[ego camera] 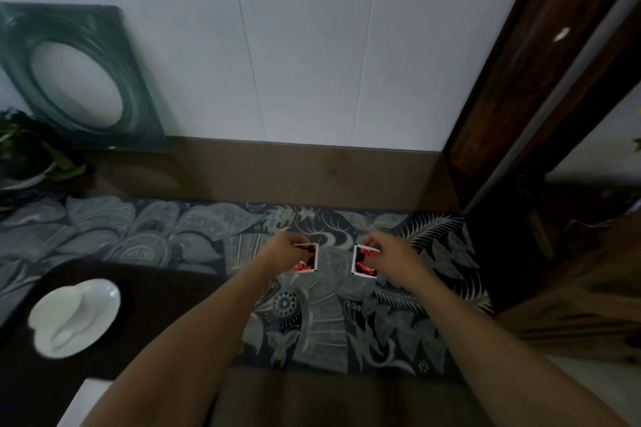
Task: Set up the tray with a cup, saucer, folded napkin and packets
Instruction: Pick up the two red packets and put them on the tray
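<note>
both hands are pinched shut, each on its own small packet. left hand [285, 246] grips the upper left edge of the left packet [308, 258], fingers curled over the top, the red and black face with its white border hanging down toward the cloth. right hand [388, 250] holds the right packet [363, 262] the same way by its upper right edge. the two packets sit side by side, near each other but apart, with a strip of cloth showing between them. whether they rest on the cloth or are lifted just off it cannot be told.

under them lies a dark patterned cloth [312, 322] with pale leaves and flowers, spread over a brown table. to the left, well apart from the hands, a dark tray [145, 305] carries a white saucer [74, 317]; a white cup seems to lie on it, blurred. at the far left stand a potted plant [31, 149] and a dark square frame [79, 76] leaning on the white wall.
</note>
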Available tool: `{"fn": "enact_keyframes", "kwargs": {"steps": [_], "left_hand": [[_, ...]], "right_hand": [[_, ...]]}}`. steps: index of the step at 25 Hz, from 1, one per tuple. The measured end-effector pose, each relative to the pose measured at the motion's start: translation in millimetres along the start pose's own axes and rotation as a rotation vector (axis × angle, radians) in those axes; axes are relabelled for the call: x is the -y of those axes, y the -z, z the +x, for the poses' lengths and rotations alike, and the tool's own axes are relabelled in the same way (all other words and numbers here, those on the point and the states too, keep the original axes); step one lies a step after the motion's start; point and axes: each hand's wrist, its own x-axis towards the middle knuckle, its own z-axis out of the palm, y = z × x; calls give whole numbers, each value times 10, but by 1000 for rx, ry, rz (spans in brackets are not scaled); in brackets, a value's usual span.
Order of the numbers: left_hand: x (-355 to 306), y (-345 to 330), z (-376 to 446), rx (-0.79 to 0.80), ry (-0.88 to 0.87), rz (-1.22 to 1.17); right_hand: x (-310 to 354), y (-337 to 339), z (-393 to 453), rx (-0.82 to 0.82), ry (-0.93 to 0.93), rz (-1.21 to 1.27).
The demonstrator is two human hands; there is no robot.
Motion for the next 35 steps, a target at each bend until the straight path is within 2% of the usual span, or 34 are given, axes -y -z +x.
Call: {"fn": "enact_keyframes", "kwargs": {"steps": [7, 13, 18, 27, 35], "left_hand": [[524, 181, -1019, -72, 22, -202], [1008, 489, -1446, -62, 46, -348], [1523, 926, -1590, -37, 19, -363], [2467, 1793, -1470, 105, -26, -303], [2806, 1993, -1340, 244, -39, -264]], "right_hand": [[368, -511, -607, 9, 90, 95], [694, -1002, -870, 4, 65, 274], [1167, -1459, -880, -11, 38, 292], [2190, -2367, -829, -34, -50, 268], [2522, -2788, -764, -24, -107, 290]]}}
